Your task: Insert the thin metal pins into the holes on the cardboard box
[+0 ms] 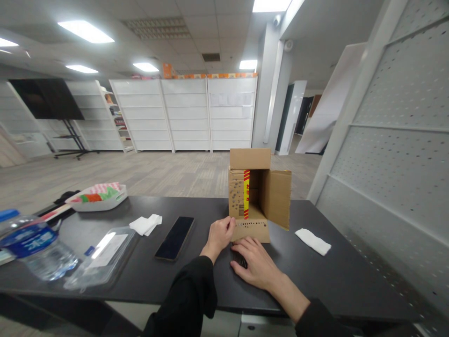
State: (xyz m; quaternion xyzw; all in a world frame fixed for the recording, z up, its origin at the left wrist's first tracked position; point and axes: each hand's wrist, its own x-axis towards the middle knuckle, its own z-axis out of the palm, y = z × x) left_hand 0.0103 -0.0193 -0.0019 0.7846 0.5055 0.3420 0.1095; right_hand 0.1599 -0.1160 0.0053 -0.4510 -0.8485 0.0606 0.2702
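An open cardboard box [277,196] stands on its side on the dark table, its opening facing me and its flaps spread. Small dark dots cover its left flap [235,199] and run in rows along the lower flap [254,230]. My left hand [220,236] is closed, with thumb and finger pinched at the left edge of the lower flap; what they hold is too small to make out. My right hand [257,264] lies low in front of the box, thumb and fingers around a dark ridged object [239,258], mostly hidden beneath the hand.
Left of my hands lie a phone [175,238], white tissues [145,224], a clear plastic case [105,257], a water bottle [35,245] and a white tray [100,204]. Another folded tissue [313,241] lies right. A perforated panel [396,154] borders the table's right side.
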